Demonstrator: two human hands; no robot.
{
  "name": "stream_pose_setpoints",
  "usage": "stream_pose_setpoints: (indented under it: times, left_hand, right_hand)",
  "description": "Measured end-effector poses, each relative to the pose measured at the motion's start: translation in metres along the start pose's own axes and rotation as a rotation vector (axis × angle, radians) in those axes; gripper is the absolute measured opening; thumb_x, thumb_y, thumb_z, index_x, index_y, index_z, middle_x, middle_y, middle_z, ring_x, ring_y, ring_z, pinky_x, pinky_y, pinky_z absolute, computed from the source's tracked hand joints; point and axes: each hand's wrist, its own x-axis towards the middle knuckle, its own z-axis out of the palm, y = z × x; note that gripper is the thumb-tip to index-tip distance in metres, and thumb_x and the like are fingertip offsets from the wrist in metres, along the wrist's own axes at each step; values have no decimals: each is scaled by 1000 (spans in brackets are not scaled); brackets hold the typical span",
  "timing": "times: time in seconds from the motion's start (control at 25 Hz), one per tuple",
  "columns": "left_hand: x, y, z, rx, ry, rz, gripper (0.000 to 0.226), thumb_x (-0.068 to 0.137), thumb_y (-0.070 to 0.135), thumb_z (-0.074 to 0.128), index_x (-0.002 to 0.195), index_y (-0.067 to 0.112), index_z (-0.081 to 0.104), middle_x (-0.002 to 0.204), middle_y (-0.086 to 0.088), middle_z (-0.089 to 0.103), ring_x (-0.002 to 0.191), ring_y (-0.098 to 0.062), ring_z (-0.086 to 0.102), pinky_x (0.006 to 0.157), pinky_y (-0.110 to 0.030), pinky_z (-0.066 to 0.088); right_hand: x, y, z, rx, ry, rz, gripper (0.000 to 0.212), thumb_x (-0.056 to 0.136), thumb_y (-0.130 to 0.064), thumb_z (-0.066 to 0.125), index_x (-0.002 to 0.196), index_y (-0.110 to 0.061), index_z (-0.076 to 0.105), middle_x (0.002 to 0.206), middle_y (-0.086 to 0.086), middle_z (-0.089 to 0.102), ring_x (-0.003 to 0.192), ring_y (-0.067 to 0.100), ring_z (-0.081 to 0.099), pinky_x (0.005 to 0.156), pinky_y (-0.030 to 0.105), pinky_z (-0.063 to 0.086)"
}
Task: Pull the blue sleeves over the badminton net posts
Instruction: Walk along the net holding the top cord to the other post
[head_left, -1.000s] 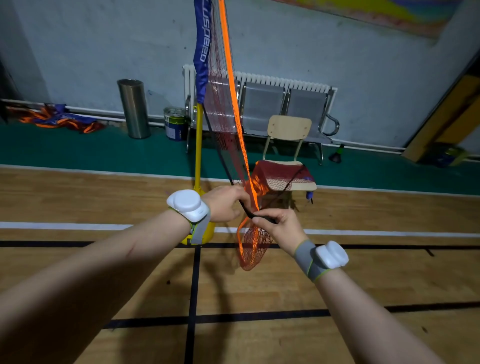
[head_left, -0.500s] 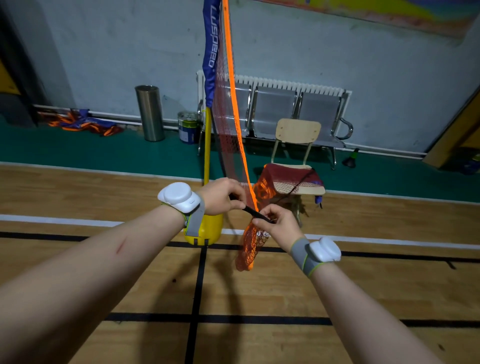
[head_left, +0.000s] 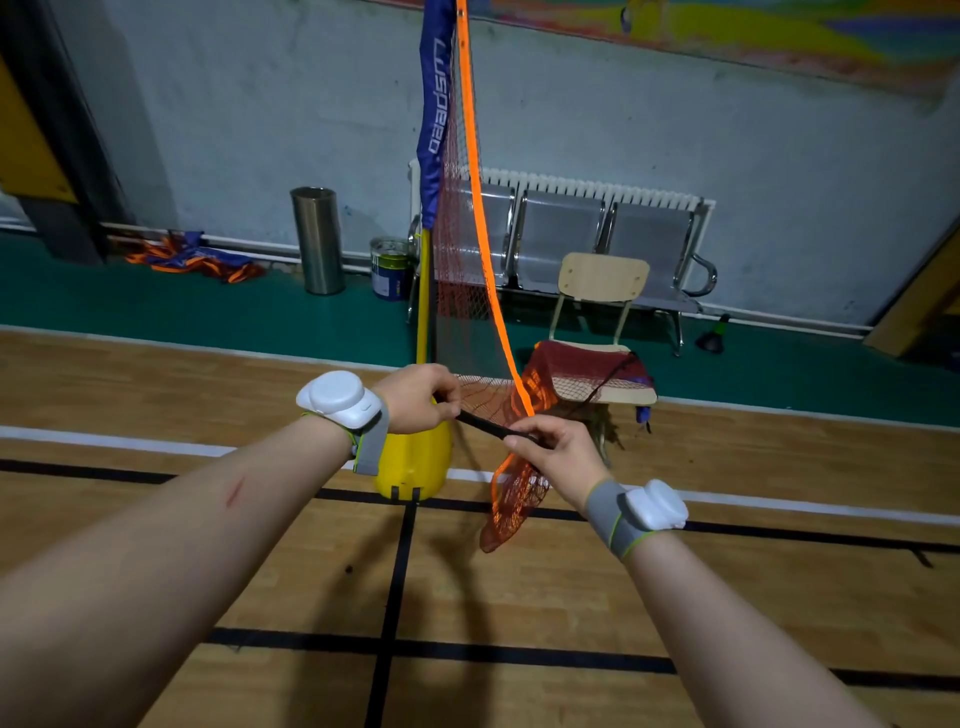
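Both forearms reach in, each with a white wrist unit. The left grip (head_left: 415, 397) is curled tight round one end of a black cord (head_left: 483, 423). The right grip (head_left: 558, 447) is pinched on the other end, thumb and fingertips together. The cord runs taut between them, just in front of the yellow base (head_left: 415, 462).

A bunch of orange-red net (head_left: 514, 499) hangs below the right grip. The net's orange tape (head_left: 483, 208) climbs from there to the post top, out of frame.

The blue sleeve (head_left: 436, 114) sits on the upper part of the yellow post (head_left: 425, 296) only; the lower post shows bare down to the base.

Step looks like sorting the edge cord before hauling the sleeve down. To do it well:
- keep the cord taut and clear of the mesh so nothing snags
- then take the sleeve hem with both grips and draw it straight down the post, evenly, no twist
- mind the base – a sideways tug may tip the post

Behind, more net in dark red lies heaped on the seat of a wooden chair (head_left: 602, 275).

Containers on the green floor by the wall:
- a steel bin (head_left: 318, 239), upright, inside not visible
- a paint can (head_left: 389, 267) just beside the post line, contents unclear

A grey bench (head_left: 561, 234) stands against the wall.
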Motion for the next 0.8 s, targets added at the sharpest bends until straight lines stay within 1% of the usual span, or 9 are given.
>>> stream_pose_setpoints:
  times: [0.12, 0.16, 0.24, 0.36, 0.44, 0.48, 0.56, 0.64, 0.8]
  left_hand:
    - [1, 18, 4, 18, -22, 4, 12, 83, 17, 61, 93, 10, 64, 107, -5, 59, 97, -21, 55, 86, -30, 44]
    - [0, 26, 6, 25, -37, 30, 14, 82, 17, 62, 95, 12, 63, 110, -4, 58, 99, -20, 54, 89, -33, 45]
    - [-1, 42, 10, 42, -56, 100, 16, 80, 18, 63, 96, 19, 63, 114, -1, 52, 105, -19, 53, 94, -37, 43]
    - [-4, 59, 16, 64, -75, 161, 20, 82, 17, 62, 101, 19, 63, 114, 0, 53, 107, -18, 52, 95, -35, 43]
    - [-7, 66, 18, 87, -76, 161, 20, 83, 21, 63, 103, 18, 62, 113, 0, 56, 105, -18, 53, 94, -37, 44]
    - [-10, 68, 18, 96, -76, 154, 20, 83, 24, 63, 102, 17, 63, 111, -1, 57, 104, -19, 54, 93, -38, 45]
    - [-14, 69, 17, 108, -73, 131, 21, 84, 29, 64, 97, 13, 64, 105, -4, 59, 100, -21, 55, 90, -39, 45]
    - [-22, 73, 21, 104, -47, 104, 23, 84, 31, 63, 90, 8, 64, 98, -6, 58, 96, -23, 55, 88, -40, 45]
    - [-36, 76, 27, 79, 15, 89, 19, 85, 28, 63, 80, 10, 61, 89, -4, 53, 92, -25, 54, 84, -37, 44]
  right_hand:
    - [-8, -8, -6, 10, -16, -29, 11, 80, 0, 66, 89, 5, 68, 56, -16, 56, 51, -9, 51, 57, 4, 39]
    - [-11, -9, -9, 14, -24, -38, 11, 80, 1, 66, 89, 6, 69, 52, -17, 55, 50, -9, 51, 56, 4, 38]
    - [-17, -12, -15, 21, -20, -53, 12, 79, 1, 67, 89, 6, 69, 54, -18, 57, 50, -9, 51, 58, 5, 39]
    - [-22, -12, -23, 14, -14, -47, 14, 80, -1, 67, 91, 6, 69, 48, -20, 58, 51, -9, 52, 61, 8, 40]
    - [-27, -9, -30, -7, -15, -42, 14, 80, -3, 67, 93, 3, 70, 51, -19, 59, 54, -7, 53, 66, 15, 42]
    - [-30, -8, -33, -22, -19, -44, 12, 80, -3, 67, 92, -1, 70, 58, -17, 59, 59, -3, 54, 70, 21, 45]
    - [-33, -1, -37, -63, -21, -50, 10, 79, -3, 68, 86, -9, 69, 72, -2, 57, 70, 12, 53, 79, 34, 46]
    - [-38, 8, -38, -105, -42, -42, 11, 77, -4, 70, 79, -13, 64, 79, 4, 55, 76, 17, 51, 80, 36, 45]
    - [-47, 23, -31, -139, -106, -7, 19, 79, -10, 70, 72, -21, 56, 67, -7, 50, 71, 13, 49, 75, 35, 45]
